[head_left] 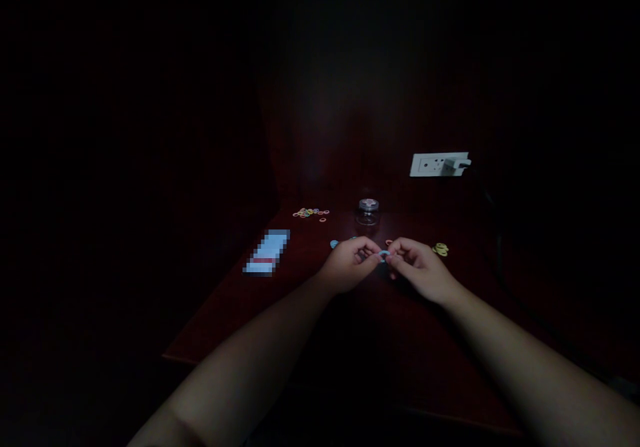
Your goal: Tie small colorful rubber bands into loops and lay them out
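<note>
Between my two hands is a small light-blue elastic hair band (384, 253), held above the dark table. My left hand (353, 262) pinches its left side with closed fingers. On its right side my right hand (419, 267) grips it between thumb and fingers. Just behind my left hand lies a blue band (334, 244), partly hidden by that hand. A pink band (389, 242) shows beside my right fingertips. To the right of my right hand is a little heap of yellow bands (441, 249).
A clear lidded jar (369, 212) stands at the back of the table (225, 320). Several mixed-colour bands (311, 213) lie at the back left. A blurred, bright flat rectangle (267, 252) lies on the left. A wall socket (439, 164) holds a plug with a dark cable.
</note>
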The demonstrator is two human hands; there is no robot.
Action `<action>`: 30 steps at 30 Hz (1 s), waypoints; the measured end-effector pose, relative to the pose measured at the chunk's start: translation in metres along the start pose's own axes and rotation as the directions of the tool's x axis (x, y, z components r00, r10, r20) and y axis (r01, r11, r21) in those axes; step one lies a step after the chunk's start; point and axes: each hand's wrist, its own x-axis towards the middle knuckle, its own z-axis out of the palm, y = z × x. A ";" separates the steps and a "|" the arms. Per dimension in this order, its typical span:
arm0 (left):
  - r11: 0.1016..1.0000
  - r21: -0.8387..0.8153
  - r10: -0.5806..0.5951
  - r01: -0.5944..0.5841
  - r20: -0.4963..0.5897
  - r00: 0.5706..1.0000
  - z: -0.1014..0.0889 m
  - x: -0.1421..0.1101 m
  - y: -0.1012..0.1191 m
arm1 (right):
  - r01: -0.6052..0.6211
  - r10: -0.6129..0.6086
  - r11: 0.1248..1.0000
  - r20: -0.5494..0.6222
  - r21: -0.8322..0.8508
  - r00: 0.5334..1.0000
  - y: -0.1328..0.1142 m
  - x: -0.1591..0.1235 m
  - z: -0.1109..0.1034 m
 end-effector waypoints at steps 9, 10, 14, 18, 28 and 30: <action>0.996 -0.077 0.035 -0.035 0.006 0.999 0.000 -0.001 -0.002 | -0.098 0.078 0.957 0.081 0.274 0.994 0.005 -0.001 -0.001; 0.997 -0.065 0.038 -0.037 0.012 0.999 0.000 -0.001 -0.002 | -0.099 0.079 0.957 0.082 0.271 0.993 0.004 -0.001 0.000; 0.999 -0.011 0.037 -0.036 0.016 0.999 0.000 -0.001 -0.002 | -0.074 0.072 0.954 0.016 0.291 0.997 0.005 0.001 0.000; 0.996 -0.087 0.012 -0.014 -0.018 1.000 0.001 0.001 -0.003 | 0.025 -0.003 0.977 -0.101 0.211 0.995 0.004 0.001 -0.001; 0.919 -0.388 -0.074 0.075 0.018 0.997 0.004 0.007 -0.009 | 0.239 -0.265 0.934 -0.063 -0.266 0.962 -0.005 -0.004 0.004; 0.909 -0.410 -0.071 0.073 0.018 0.997 0.004 0.007 -0.010 | 0.252 -0.284 0.923 -0.071 -0.292 0.956 -0.005 -0.003 0.002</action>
